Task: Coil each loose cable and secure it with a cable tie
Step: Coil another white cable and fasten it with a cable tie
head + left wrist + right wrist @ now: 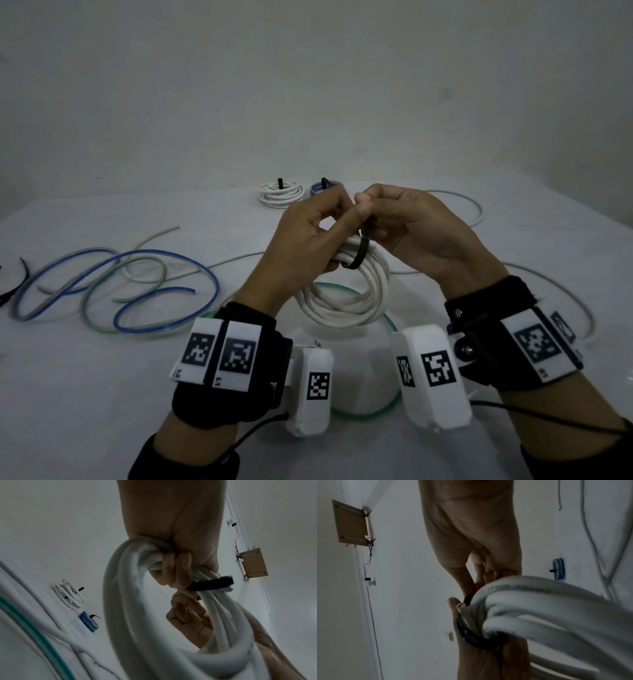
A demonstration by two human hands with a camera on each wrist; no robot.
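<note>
A coiled white cable [346, 298] hangs above the table between both hands. A black cable tie [361, 251] is looped round the top of the coil. My left hand [308, 240] grips the coil's strands beside the tie, its fingers [176, 572] curled round them in the left wrist view, where the tie [211, 584] sticks out sideways. My right hand [387, 219] pinches the upper end of the tie between thumb and fingers. In the right wrist view the tie [474, 641] wraps under the coil [539, 608].
Two tied coils stand at the table's back: a white one [281, 193] and a blue one [320, 187]. Loose blue [116, 284], green and white cables sprawl on the left. A green cable [387, 404] lies beneath my wrists; a white cable [561, 294] curves on the right.
</note>
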